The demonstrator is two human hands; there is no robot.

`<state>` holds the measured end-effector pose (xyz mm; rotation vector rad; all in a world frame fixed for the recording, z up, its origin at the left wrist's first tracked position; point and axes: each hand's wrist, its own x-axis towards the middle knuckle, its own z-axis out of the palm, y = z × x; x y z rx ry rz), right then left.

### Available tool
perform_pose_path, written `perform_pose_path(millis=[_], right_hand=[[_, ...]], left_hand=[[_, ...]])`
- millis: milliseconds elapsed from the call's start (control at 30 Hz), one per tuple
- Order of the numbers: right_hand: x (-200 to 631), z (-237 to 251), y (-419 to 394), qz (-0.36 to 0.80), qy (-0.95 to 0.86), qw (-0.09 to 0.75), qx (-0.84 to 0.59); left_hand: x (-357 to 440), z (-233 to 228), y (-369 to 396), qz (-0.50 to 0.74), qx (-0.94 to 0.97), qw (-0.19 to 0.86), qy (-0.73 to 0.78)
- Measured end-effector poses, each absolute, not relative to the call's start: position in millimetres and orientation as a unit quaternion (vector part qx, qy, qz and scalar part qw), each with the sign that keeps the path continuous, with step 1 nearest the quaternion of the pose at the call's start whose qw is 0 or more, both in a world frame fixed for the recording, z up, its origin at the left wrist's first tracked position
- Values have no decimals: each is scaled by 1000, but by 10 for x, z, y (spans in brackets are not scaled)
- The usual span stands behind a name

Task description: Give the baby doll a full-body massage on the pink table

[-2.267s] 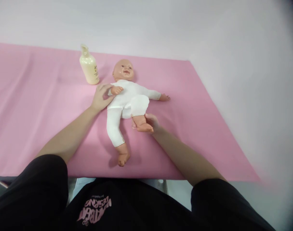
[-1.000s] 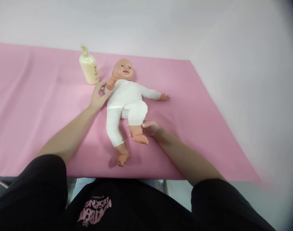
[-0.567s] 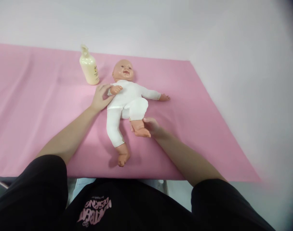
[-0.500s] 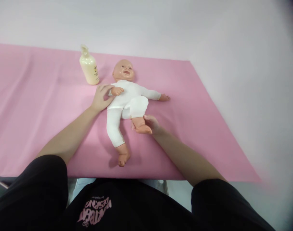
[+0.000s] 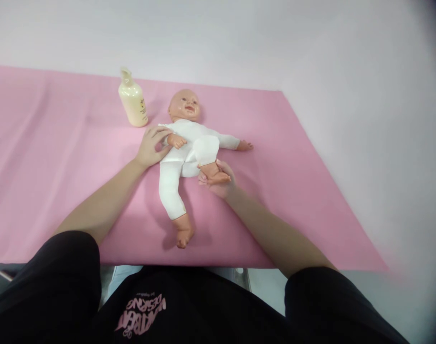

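Observation:
A baby doll (image 5: 187,138) with a white cloth body lies on its back on a pink mat, its head toward the far edge. My right hand (image 5: 221,181) is closed around the lower part of one of its legs, which is bent up over the belly. The doll's other leg lies stretched toward me. At the doll's other side, my left hand (image 5: 152,145) curls around the doll's arm, thumb and fingers at the sleeve near its small hand; part of my grip is hidden.
A cream-coloured pump bottle (image 5: 133,100) stands upright beyond my left hand, near the doll's head. The pink mat (image 5: 60,167) covers the table, its right edge slanting toward me. A white surface (image 5: 347,95) lies beyond it.
My right hand has pushed the doll's held leg up toward its belly, bending it more. The doll's arm at my left hand has shifted slightly; my left hand stays in place.

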<state>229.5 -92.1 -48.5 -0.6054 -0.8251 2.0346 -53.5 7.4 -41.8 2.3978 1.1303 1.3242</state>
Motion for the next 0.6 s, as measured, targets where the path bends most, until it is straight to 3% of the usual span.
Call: perform_pose_path(millis=[400, 600], right_hand=[[2320, -516, -914, 813, -353, 412, -211], [2338, -556, -950, 814, -401, 382, -174]], left_hand=[[-539, -430, 69, 442, 809, 77, 379], [-567, -512, 146, 531, 738, 136, 393]])
